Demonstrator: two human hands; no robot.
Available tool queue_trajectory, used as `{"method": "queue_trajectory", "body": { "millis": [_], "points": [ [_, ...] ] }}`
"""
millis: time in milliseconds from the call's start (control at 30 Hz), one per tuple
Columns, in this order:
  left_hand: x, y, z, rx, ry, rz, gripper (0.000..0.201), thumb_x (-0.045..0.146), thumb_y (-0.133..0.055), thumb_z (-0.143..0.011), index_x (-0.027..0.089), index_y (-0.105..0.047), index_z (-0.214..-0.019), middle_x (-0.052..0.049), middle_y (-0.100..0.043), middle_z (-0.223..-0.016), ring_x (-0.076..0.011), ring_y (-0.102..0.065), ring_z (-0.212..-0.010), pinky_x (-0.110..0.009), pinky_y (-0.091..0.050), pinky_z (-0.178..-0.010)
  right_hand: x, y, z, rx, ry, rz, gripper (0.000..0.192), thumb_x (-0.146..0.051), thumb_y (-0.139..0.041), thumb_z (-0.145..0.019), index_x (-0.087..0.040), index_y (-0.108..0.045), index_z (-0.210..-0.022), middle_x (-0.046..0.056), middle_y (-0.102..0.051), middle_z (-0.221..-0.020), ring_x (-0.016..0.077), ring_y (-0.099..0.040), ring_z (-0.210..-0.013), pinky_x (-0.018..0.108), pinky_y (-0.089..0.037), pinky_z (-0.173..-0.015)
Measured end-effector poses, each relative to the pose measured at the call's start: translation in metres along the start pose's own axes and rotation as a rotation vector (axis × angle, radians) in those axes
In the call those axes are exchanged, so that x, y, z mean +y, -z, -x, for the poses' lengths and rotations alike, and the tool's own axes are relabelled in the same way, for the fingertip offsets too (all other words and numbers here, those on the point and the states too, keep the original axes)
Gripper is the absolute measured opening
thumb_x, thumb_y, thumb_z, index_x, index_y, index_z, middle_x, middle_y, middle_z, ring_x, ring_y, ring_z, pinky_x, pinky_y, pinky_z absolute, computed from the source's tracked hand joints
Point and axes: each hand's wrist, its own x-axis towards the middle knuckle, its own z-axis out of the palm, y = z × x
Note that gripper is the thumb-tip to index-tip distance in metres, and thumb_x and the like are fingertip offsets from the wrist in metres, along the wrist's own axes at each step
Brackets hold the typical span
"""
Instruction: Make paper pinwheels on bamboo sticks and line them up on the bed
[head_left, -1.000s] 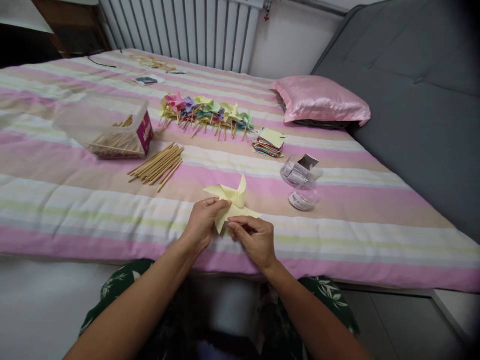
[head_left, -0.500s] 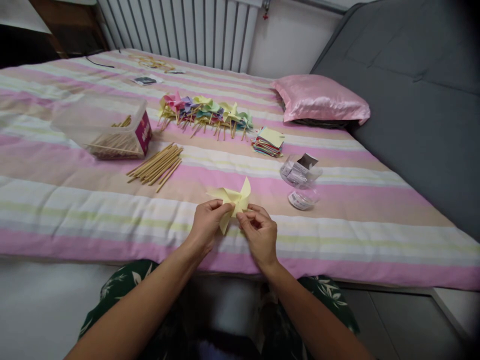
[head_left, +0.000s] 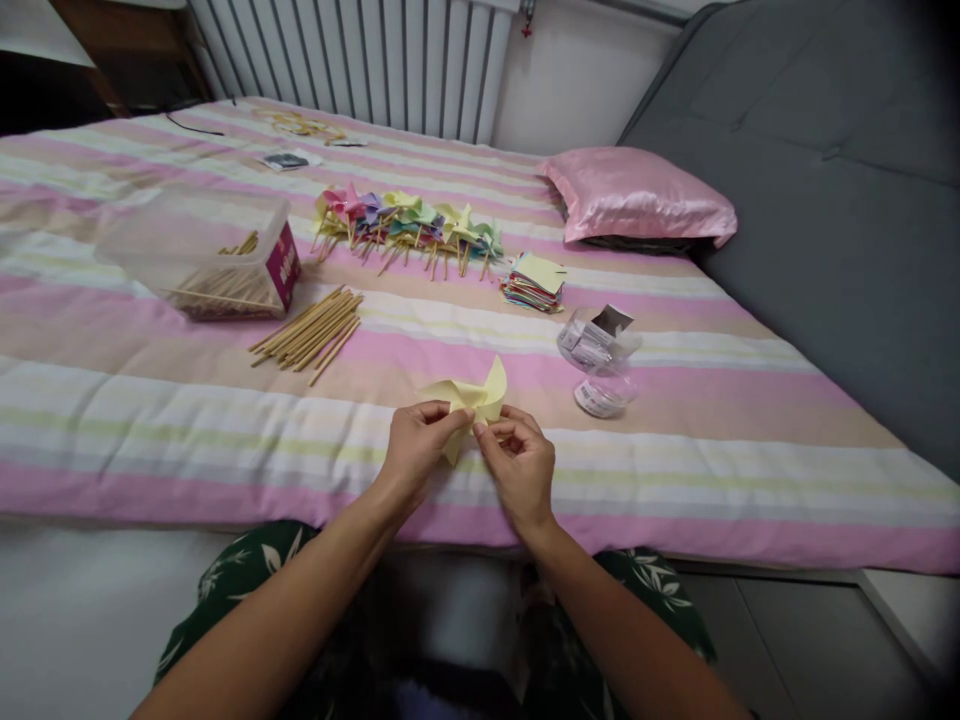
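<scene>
A pale yellow paper pinwheel (head_left: 489, 398) is held between my two hands, just above the near edge of the bed. My left hand (head_left: 420, 445) pinches it from the left, thumb pressed near its centre. From the right, my right hand (head_left: 517, 455) pinches it too, with thumb tip close to the centre and the other fingers curled. One blade points up and another spreads left; a lower blade shows between the hands. Whether a pin or stick sits at the centre is hidden by the thumbs.
Wooden sticks (head_left: 309, 332) lie left of my hands, beside a clear plastic box (head_left: 191, 220) holding more. Behind are finished pinwheels (head_left: 405, 222), a stack of coloured paper squares (head_left: 534, 282) and a pink pillow (head_left: 641, 195). Small clear containers (head_left: 600, 392) stand right on the striped bedspread (head_left: 712, 400).
The pinwheel has turned slightly in my fingers, its left and upper blades shifting a little to the right. Both hands stay pinched on it in nearly the same place.
</scene>
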Motion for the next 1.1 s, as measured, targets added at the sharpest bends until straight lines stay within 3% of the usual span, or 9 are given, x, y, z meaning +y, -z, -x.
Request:
{"method": "queue_trajectory", "body": {
  "millis": [333,700,1100],
  "points": [
    [0.0013,0.0002,-0.0013,0.012,-0.098,-0.122,0.021,0.030,-0.071,-0.063,0.014,-0.065,-0.051,0.003,-0.050,-0.046,-0.0082,-0.040,-0.046,-0.022,-0.027,-0.046,0.0009,0.0035,-0.0028,-0.053,-0.035,-0.026,0.021,-0.037,-0.066,-0.073,-0.017,-0.068,-0.068,0.010,-0.063,-0.096,0.0176,-0.062,-0.080,0.027,-0.049,-0.065],
    [0.0001,0.0001,-0.0014,0.013,-0.059,-0.124,0.017,0.029,-0.072,-0.062,0.013,-0.069,-0.056,0.000,-0.058,-0.051,-0.0092,-0.045,-0.048,-0.021,-0.030,-0.047,0.0044,0.0055,-0.0064,-0.097,-0.053,-0.019,0.023,-0.040,-0.067,-0.072,-0.017,-0.070,-0.069,0.009,-0.063,-0.096,0.0162,-0.062,-0.076,0.026,-0.049,-0.064],
    [-0.0020,0.0022,-0.0034,0.013,-0.064,-0.133,0.019,0.032,-0.072,-0.062,0.014,-0.069,-0.056,0.001,-0.056,-0.049,-0.0088,-0.044,-0.045,-0.022,-0.029,-0.045,0.0082,0.0062,-0.0089,-0.134,-0.090,-0.033,0.026,-0.042,-0.066,-0.072,-0.018,-0.071,-0.070,0.007,-0.062,-0.091,0.0146,-0.060,-0.074,0.025,-0.047,-0.063]
  ]
}}
